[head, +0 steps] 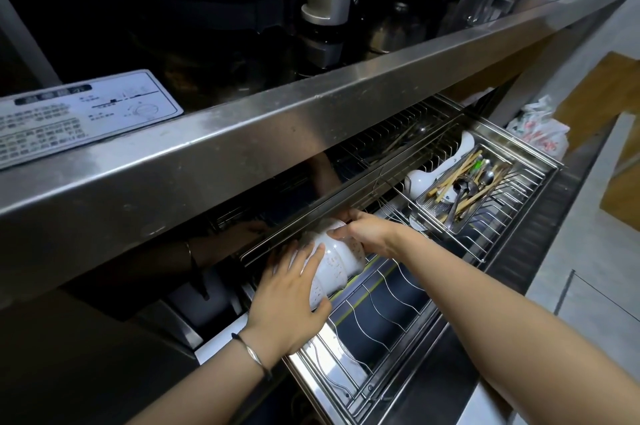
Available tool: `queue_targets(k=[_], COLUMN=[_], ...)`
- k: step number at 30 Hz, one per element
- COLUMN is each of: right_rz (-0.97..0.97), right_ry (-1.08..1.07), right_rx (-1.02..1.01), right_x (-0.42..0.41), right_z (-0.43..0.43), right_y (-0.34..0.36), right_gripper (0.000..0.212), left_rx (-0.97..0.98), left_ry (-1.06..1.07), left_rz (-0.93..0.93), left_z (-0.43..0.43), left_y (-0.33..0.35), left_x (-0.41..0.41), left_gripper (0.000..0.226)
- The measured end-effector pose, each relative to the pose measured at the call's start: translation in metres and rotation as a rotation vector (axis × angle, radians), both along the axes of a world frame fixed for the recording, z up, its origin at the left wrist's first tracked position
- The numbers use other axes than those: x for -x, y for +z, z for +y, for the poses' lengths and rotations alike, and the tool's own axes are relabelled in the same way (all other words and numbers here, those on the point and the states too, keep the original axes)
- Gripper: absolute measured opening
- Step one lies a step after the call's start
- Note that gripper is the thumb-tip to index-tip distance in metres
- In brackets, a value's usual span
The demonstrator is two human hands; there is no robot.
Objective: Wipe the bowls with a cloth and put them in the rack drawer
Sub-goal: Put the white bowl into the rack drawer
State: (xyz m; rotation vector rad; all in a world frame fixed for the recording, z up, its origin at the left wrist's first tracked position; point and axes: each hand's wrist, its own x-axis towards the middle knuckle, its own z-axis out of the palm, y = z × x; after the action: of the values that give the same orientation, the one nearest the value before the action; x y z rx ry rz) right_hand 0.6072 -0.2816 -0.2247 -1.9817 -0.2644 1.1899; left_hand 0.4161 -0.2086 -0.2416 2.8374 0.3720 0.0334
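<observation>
Several white patterned bowls (341, 260) lie nested on their sides at the left end of the pulled-out wire rack drawer (388, 317). My left hand (294, 296) lies over the nearest bowl, fingers spread on its outside and thumb at its rim. My right hand (369, 234) grips the far bowl from the right, fingers curled over its edge near the drawer's back rail. No cloth is in view.
A steel cutlery tray (440, 216) with chopsticks and spoons sits at the drawer's right end, beside white ceramic spoons (424, 178). The stainless counter edge (311, 119) overhangs the drawer; stove knob (327, 1) and pots sit above. A plastic bag (540, 133) lies far right.
</observation>
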Motion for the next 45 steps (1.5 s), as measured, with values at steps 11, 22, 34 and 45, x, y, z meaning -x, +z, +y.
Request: queue_targets(k=[11,22,34,45], right_rz=[-0.203,-0.28,-0.694,-0.955], right_ry=[0.149,-0.079,0.027,0.565], right_rx=[0.081,-0.125,-0.525,-0.525], right_x=[-0.003,0.053,0.212,0.33], right_z=[-0.014,-0.1,-0.088,0.029], right_y=[0.028,0.123,0.28,0.312], right_gripper=[0.041,0.028,0.029,0.044], left_rx=[-0.039,-0.165,-0.471,-0.44], left_ry=[-0.035,-0.172,-0.195,0.212], left_rz=[0.09,-0.127,-0.578,-0.384], left_z=[0.001,-0.028,0.001,0.109], left_y=[0.002,0.083,0.272,0.295], left_x=[-0.001,0.02,0.149,0.301], left_gripper=[0.092,0.077,0.066,0.054])
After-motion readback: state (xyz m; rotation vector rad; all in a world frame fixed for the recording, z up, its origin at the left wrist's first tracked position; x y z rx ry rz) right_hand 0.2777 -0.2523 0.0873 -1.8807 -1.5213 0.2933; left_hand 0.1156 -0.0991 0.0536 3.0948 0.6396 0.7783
